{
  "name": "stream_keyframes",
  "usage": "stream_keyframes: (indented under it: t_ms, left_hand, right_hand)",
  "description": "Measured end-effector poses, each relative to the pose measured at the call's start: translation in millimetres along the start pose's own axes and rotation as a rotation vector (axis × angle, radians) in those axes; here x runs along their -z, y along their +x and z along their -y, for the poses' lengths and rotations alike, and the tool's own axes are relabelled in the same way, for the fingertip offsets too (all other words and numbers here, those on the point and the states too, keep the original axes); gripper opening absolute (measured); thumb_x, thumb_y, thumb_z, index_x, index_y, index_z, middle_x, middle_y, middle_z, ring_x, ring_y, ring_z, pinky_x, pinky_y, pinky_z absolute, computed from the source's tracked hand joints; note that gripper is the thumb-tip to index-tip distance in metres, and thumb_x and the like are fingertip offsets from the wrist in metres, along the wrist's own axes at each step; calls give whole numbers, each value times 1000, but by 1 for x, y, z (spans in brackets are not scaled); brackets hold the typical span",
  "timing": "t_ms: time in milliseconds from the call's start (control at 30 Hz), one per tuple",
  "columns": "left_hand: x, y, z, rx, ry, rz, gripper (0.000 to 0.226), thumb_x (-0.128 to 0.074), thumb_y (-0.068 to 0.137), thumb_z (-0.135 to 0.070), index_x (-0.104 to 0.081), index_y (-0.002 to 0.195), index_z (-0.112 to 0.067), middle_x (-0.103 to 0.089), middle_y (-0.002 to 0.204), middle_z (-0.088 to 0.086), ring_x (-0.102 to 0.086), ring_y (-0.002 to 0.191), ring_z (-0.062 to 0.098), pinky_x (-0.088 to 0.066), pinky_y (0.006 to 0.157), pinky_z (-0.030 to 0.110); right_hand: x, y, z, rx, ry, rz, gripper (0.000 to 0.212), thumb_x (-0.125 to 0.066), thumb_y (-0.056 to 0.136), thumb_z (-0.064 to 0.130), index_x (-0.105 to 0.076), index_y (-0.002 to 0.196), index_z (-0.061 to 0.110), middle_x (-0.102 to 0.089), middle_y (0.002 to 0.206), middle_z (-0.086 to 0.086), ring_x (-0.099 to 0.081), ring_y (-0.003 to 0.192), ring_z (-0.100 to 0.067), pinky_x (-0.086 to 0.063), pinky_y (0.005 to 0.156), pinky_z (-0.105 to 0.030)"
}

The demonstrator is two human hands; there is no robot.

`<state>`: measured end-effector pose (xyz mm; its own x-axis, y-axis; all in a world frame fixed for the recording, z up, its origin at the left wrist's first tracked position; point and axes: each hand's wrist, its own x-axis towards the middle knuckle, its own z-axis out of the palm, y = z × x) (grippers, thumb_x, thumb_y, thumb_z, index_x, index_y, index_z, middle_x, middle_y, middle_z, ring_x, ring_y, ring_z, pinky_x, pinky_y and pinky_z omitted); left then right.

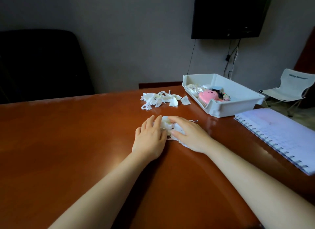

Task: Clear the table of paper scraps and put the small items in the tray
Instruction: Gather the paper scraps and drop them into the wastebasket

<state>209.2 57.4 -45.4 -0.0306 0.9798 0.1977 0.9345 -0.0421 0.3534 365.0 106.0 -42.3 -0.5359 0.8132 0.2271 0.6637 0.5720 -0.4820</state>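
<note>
Upholstery, black and matte, on an office chair (39, 63) beyond the desk's far left edge. Glossy reddish-brown wood across the desk (68, 143), smooth enough to mirror light. Near the desk's middle, left hand (150, 138) flat, fingers straight, pressing sideways against crumpled scraps (166, 125) of thin white paper. Farther back, toward the far edge, a loose pile (160, 99) of torn, curling white strips, apart from both hands. Right hand (189, 135) cupped over the crumpled scraps, fingers and thumb curled round them. Toward the far right corner, a rectangular white plastic tray (238, 109), hard-walled, holding a rounded pink item (208, 95) among other small things too jumbled to tell. Along the right edge, a spiral-bound notebook (279, 136), top sheet pale and faintly ruled, wire coil down its left side. Off the desk, a pale fabric folding chair (289, 89).
</note>
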Motion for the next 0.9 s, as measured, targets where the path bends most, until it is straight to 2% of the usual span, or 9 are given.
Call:
stream_keyframes:
  t_ms: [100, 167, 233, 333, 400, 533, 700, 833, 900]
  left_hand:
    - [3, 5, 12, 34, 29, -41, 52, -26, 100, -41, -15, 148, -25, -13, 158, 4, -10, 146, 23, -10, 116, 43]
    - [5, 11, 18, 51, 37, -51, 52, -24, 99, -45, -17, 147, -27, -15, 157, 3, -11, 146, 22, -6, 116, 44]
    - [7, 17, 23, 35, 30, -35, 54, -23, 97, -52, -19, 146, -31, -16, 157, 0, -9, 146, 21, -2, 116, 47]
    - [8, 24, 25, -19, 81, -42, 54, -21, 95, -56, -18, 146, -36, -14, 158, -2, -5, 146, 20, 2, 116, 48]
    - [9, 31, 25, -44, 108, -58, 54, -21, 96, -55, -16, 147, -36, -11, 158, -2, -3, 146, 20, 2, 117, 47]
    - [7, 44, 28, -142, 70, -5, 51, -26, 98, -48, -23, 146, -32, -20, 156, -3, -12, 144, 18, -9, 115, 41]
    - [5, 47, 32, -209, 83, 78, 44, -27, 99, -45, -34, 139, -29, -34, 145, -7, -25, 135, 17, -21, 108, 36]
    - [5, 48, 31, -218, 71, 40, 39, -34, 97, -43, -40, 132, -26, -42, 132, -4, -35, 121, 20, -29, 100, 34]
    - [4, 47, 29, -238, 76, 19, 33, -36, 97, -39, -44, 124, -23, -46, 124, -2, -39, 109, 19, -32, 91, 31]
  right_hand:
    - [-5, 15, 7, 31, -88, -109, 46, -48, 96, 36, -40, 140, 27, -45, 143, 9, -37, 134, -13, -25, 110, -29]
    - [-5, 21, 7, 22, -208, -238, 47, -37, 93, 44, -45, 136, 27, -46, 141, 9, -33, 134, -11, -18, 109, -27]
    - [-2, 21, 4, -68, -252, -276, 53, -26, 91, 50, -45, 136, 29, -41, 145, 8, -27, 137, -13, -16, 111, -31]
    - [3, 11, -2, -272, -187, -91, 56, -30, 93, 59, -27, 144, 35, -16, 158, 4, -4, 146, -18, -9, 116, -43]
    - [6, 6, 1, -304, -97, -22, 68, -35, 88, 64, -15, 147, 38, -5, 160, 4, 3, 147, -19, -6, 118, -46]
    - [0, 9, 10, -215, -172, 4, 80, -46, 83, 65, -12, 149, 34, -12, 158, 7, -10, 146, -16, -12, 116, -38]
    - [-7, 22, 5, -123, -288, -71, 64, -45, 89, 56, -23, 145, 33, -38, 144, 10, -31, 132, -14, -24, 106, -32]
    - [-7, 24, 7, -108, -286, -107, 54, -48, 90, 52, -38, 138, 29, -47, 130, 10, -42, 119, -15, -34, 85, -26]
    - [-5, 23, 11, -129, -295, -119, 49, -48, 90, 52, -43, 133, 30, -48, 127, 11, -50, 116, -18, -33, 75, -26]
